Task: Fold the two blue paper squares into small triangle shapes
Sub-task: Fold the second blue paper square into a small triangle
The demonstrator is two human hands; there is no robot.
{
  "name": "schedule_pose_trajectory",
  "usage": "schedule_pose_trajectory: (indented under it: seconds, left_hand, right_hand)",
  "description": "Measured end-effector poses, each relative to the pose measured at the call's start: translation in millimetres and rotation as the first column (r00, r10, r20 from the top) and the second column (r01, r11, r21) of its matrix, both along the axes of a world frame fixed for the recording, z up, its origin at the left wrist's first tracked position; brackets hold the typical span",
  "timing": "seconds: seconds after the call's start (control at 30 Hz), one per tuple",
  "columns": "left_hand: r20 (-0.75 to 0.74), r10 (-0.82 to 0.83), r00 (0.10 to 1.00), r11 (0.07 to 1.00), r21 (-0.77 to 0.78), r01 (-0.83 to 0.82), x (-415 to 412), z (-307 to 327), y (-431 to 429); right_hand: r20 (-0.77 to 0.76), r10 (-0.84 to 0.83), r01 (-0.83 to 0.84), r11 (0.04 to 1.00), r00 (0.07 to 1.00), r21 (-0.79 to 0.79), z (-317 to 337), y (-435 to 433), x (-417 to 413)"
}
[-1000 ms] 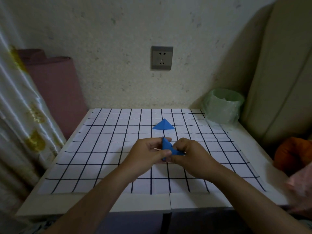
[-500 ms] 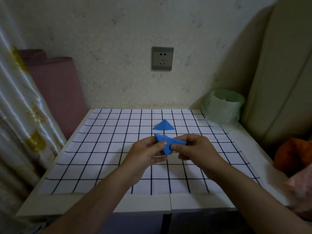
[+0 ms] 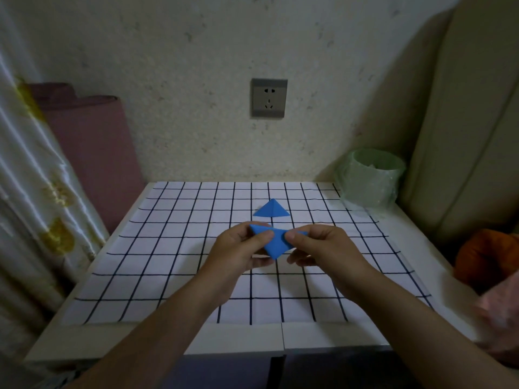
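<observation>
Gridded mat (image 3: 157, 265): fills the middle and lower part of the frame; all the work sits on or over it.
Green bin (image 3: 368, 189): right of centre, at the mat's far right corner, well apart from the papers.
Left hand (image 3: 237, 255): centre of the frame, thumb and fingers pinching the left end of the held blue paper (image 3: 273, 245).
Right hand (image 3: 325, 249): just right of centre, thumb and fingers pinching the paper's right end; the two hands are close together, with only the paper between them.
Held blue paper: centre of the frame, raised off the mat, already a triangle with its long edge uppermost and its point downward; how many layers it has cannot be told.
Finished triangle (image 3: 271, 212): just above the hands in the frame, lying alone on the mat, point away from the camera, touched by neither hand.
Done: one square looks complete.
Left: the second seems near its end, probably a last crease or check, then setting it down beside the first.
</observation>
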State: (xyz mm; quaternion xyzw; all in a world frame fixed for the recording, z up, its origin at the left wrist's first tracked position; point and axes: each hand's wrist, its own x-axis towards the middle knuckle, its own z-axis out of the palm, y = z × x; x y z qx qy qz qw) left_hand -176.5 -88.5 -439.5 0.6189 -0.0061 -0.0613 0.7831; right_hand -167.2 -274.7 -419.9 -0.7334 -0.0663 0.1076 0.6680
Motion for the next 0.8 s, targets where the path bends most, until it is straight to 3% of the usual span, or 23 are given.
schedule_pose_trajectory:
  seconds: [0.17,0.37,0.53,0.7,0.8]
  left_hand:
    - [0.088,0.027,0.996,0.980,0.192,-0.044,-1.2,3.2,0.4]
    - [-0.047,-0.036,0.998,0.992,0.115,0.041,-0.8,7.1,4.8]
    - [-0.125,-0.016,0.992,0.999,0.040,0.021,-1.8,7.7,0.8]
    - [-0.112,0.045,0.993,0.992,0.124,-0.031,-0.4,4.5,1.3]
    - [-0.149,-0.064,0.987,0.995,0.068,0.075,3.2,5.0,8.8]
  right_hand:
    - [0.164,0.015,-0.009,0.999,0.986,-0.037,-2.5,1.5,-1.8]
    - [0.013,0.095,-0.095,0.995,0.995,0.014,2.7,-3.9,1.5]
    - [-0.064,0.044,-0.040,0.997,0.997,0.067,-0.7,0.7,0.0]
    - [-0.049,0.042,-0.044,0.998,0.998,-0.040,0.4,-0.8,2.2]
    - [-0.058,0.022,-0.024,0.999,0.998,-0.037,1.3,-4.1,5.2]
